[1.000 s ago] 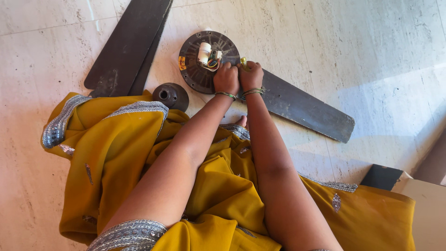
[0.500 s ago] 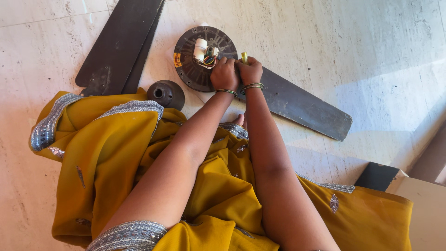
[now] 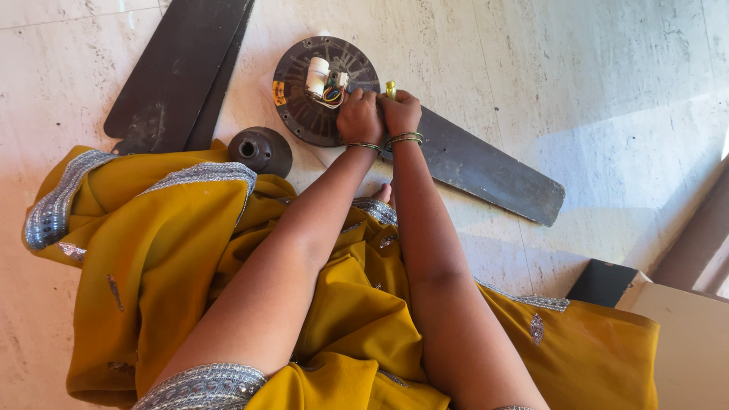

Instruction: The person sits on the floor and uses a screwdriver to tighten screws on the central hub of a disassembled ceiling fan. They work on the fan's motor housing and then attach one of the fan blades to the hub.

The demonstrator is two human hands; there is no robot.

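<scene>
From where I watch, little has changed against the earlier frames: both hands sit at the same spot on the fan motor's rim, and only the view has drifted a touch, so the whole scene sits slightly lower and to the left. The left hand [image 3: 359, 115] rests on the right edge of the round fan motor housing [image 3: 304, 102], fingers curled down onto it; whether that grip encloses anything I cannot tell. The right hand [image 3: 401, 112] is pressed against the left one, its grip closed around a tool with a yellow handle [image 3: 390, 89], whose tip pokes up past the knuckles. The handle's long axis runs roughly away from the person, toward the top of the view. The housing lies flat on the pale stone floor [image 3: 607, 91], its white capacitor and coloured wires [image 3: 325, 82] facing up. One dark fan blade [image 3: 486, 171] reaches from the housing toward the lower right. Two more blades [image 3: 178, 72] lie stacked at upper left. A small dark cap [image 3: 260, 150] sits just beside the yellow garment [image 3: 175, 250].
</scene>
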